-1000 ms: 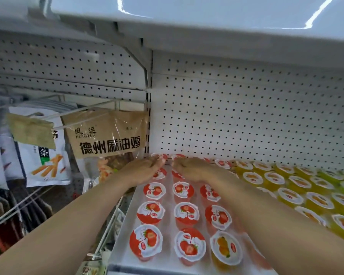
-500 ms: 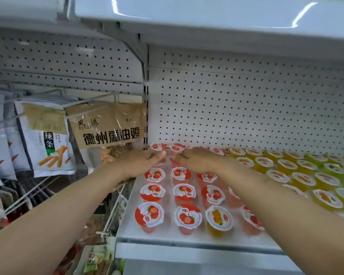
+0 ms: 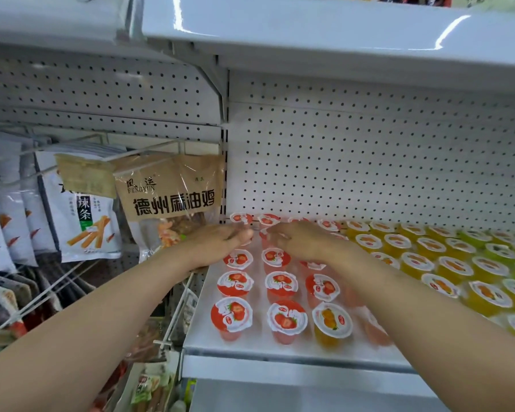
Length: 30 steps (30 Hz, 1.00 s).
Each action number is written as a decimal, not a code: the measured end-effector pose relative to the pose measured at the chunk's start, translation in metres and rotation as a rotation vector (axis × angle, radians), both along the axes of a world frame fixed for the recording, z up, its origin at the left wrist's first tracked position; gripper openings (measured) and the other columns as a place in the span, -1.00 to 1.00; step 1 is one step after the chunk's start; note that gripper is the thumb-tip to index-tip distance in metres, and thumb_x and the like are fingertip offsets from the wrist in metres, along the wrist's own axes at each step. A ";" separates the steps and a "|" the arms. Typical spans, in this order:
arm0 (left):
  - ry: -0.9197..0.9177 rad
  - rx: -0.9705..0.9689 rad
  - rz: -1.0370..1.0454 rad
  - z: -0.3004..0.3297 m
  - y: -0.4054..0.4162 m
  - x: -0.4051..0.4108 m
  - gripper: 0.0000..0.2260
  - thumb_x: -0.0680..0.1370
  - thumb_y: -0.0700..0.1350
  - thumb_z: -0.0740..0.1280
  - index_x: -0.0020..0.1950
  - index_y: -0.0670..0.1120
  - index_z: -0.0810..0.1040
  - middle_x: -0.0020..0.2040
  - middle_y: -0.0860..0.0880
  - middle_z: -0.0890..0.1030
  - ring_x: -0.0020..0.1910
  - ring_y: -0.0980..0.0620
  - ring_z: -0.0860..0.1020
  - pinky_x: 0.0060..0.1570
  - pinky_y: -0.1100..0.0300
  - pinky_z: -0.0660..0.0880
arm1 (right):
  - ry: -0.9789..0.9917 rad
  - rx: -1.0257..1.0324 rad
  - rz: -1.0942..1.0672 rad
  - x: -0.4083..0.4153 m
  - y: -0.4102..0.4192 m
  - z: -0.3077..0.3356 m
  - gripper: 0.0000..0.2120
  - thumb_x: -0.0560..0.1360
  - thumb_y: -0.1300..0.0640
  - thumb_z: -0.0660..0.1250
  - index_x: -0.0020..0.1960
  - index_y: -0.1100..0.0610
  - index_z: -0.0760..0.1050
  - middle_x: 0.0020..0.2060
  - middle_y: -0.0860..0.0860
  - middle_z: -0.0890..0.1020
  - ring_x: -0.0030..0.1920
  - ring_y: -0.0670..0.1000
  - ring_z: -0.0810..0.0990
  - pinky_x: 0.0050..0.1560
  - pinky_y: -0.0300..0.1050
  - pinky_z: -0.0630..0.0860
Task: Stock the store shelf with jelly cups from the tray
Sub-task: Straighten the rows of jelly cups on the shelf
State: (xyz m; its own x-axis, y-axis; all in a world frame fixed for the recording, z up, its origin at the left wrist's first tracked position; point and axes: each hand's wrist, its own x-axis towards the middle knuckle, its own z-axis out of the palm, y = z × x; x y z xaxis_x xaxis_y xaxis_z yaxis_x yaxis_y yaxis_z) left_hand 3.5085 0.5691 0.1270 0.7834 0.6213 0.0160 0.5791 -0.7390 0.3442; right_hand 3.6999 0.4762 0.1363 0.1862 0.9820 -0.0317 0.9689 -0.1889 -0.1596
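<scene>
Shelf (image 3: 250,350): white; back panel (image 3: 369,162): white, rows of small dark holes
Left cups (image 3: 281,285): red jelly, white lids with strawberry print
Front cup (image 3: 332,322): orange
Middle cups (image 3: 416,263): yellow-orange
Far right cups (image 3: 500,252): green
Bag (image 3: 170,188): brown, black characters

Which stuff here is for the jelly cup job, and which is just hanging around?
For the job: red cups, orange cups, green cups, shelf, left hand, right hand.

Just there: brown snack bag, white snack bags, pegboard.
</scene>
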 end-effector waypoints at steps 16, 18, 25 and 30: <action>-0.147 0.076 0.116 -0.007 0.008 -0.009 -0.60 0.48 0.17 0.42 0.28 0.10 0.55 0.30 0.04 0.51 0.22 0.01 0.50 0.24 0.06 0.47 | 0.007 0.126 -0.055 -0.004 -0.011 -0.007 -0.68 0.42 -0.19 0.47 0.08 -0.05 0.63 0.09 -0.06 0.64 0.07 -0.02 0.59 0.09 -0.04 0.57; -0.200 0.046 0.163 -0.008 0.010 -0.004 -0.58 0.48 0.17 0.42 0.29 0.09 0.54 0.33 0.03 0.51 0.26 0.00 0.49 0.26 0.07 0.45 | 0.012 0.140 -0.070 -0.004 -0.009 -0.009 -0.70 0.42 -0.18 0.47 0.07 -0.05 0.64 0.09 -0.06 0.64 0.06 -0.02 0.59 0.08 -0.03 0.58; -0.207 -0.029 0.266 -0.010 0.023 0.020 -0.66 0.45 0.13 0.47 0.16 0.04 0.56 0.25 0.02 0.53 0.21 -0.01 0.51 0.23 0.08 0.47 | 0.001 0.229 -0.105 -0.003 0.010 -0.004 -0.81 0.46 -0.15 0.42 0.01 -0.10 0.64 0.09 0.00 0.63 0.07 0.03 0.59 0.12 0.05 0.58; -0.182 -0.073 0.243 -0.016 0.032 0.033 -0.68 0.45 0.06 0.50 0.14 0.02 0.54 0.12 0.06 0.55 0.07 0.06 0.53 0.17 0.16 0.50 | 0.001 0.232 -0.136 0.004 0.026 -0.009 -0.83 0.44 -0.15 0.44 -0.04 -0.10 0.63 0.06 0.01 0.63 0.05 0.06 0.62 0.12 0.05 0.59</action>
